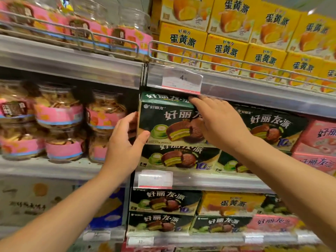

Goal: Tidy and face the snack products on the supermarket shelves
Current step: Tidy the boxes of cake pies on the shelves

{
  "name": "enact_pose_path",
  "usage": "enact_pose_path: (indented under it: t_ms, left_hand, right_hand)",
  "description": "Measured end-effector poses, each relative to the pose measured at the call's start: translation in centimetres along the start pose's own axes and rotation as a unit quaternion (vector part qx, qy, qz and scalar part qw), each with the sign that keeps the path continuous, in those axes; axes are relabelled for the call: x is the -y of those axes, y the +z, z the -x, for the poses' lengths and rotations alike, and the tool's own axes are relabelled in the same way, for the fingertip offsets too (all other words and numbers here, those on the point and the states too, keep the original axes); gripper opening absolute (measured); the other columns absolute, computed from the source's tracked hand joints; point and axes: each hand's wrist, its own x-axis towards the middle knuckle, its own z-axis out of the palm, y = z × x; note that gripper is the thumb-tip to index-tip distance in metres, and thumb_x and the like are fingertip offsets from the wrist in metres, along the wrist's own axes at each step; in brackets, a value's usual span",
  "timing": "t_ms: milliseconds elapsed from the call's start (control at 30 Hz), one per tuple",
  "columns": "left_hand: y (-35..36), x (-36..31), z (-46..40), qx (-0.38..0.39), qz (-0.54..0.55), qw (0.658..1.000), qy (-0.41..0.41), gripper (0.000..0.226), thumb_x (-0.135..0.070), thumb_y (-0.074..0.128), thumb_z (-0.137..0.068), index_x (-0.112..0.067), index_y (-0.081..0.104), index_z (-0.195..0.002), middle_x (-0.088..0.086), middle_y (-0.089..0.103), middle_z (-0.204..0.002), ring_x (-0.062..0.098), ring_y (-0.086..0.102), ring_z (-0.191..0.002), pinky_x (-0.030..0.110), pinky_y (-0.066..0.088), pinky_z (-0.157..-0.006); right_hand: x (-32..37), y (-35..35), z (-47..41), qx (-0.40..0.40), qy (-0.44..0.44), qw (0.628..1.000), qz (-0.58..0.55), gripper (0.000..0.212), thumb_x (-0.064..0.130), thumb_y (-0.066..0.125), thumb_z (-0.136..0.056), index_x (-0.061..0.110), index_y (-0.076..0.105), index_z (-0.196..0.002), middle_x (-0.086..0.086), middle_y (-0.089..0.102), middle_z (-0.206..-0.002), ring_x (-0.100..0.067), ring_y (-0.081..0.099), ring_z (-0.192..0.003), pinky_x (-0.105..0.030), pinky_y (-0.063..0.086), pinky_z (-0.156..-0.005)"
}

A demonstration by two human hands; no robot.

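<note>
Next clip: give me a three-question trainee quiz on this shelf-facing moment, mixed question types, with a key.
1. True or false: both hands touch the dark green pie box on the middle shelf.
2. Multiple choice: what stands on the shelf directly above that box? A) pink-labelled jars B) yellow boxes C) blue bags
3. Fill in: to the left of the box, the middle shelf holds clear ___ with pink labels.

Key:
1. True: the left hand has its grip on the box's left edge, and the right hand lies over its front and top.
2. B, the yellow boxes.
3. jars.
</note>
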Motion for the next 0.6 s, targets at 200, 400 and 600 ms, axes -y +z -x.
enact_pose_path:
  t_ms: [200,400,600]
  left_hand:
    - [1.0,1.0,-2.3,0.049,0.037,0.997,-0.047,0.042,-0.024,0.058,-0.096,-0.035,0.044,-0.133,-0.015,0.059,-0.125,0.002,0.054,-0.117,0.039,0.047,-0.101]
    - [1.6,2.4,-2.7,0.072,0.074,0.991,-0.083,0.048,-0.029,0.056,-0.095,-0.052,0.034,-0.131,-0.044,0.056,-0.111,-0.016,0.053,-0.109,0.024,0.046,-0.088]
    - [2.0,2.7,-3.1,0.072,0.082,0.990,-0.087,0.052,-0.022,0.055,-0.098,-0.053,0.036,-0.136,-0.038,0.060,-0.113,-0.013,0.057,-0.107,0.005,0.047,-0.078]
  right_hand:
    - [-0.8,1.2,-2.3,0.012,0.035,0.999,0.001,0.045,0.027,0.050,-0.096,0.017,0.041,-0.139,-0.010,0.068,-0.111,-0.034,0.063,-0.097,-0.043,0.049,-0.081]
    - [-1.2,2.3,-2.7,-0.017,0.036,0.999,-0.007,0.042,0.026,0.048,-0.098,0.016,0.043,-0.139,-0.009,0.069,-0.093,-0.032,0.063,-0.080,-0.035,0.043,-0.065]
    - [-1.1,2.9,-2.8,-0.018,0.048,0.998,-0.041,0.044,0.022,0.047,-0.099,0.013,0.042,-0.141,-0.015,0.069,-0.105,-0.037,0.062,-0.096,-0.044,0.046,-0.088]
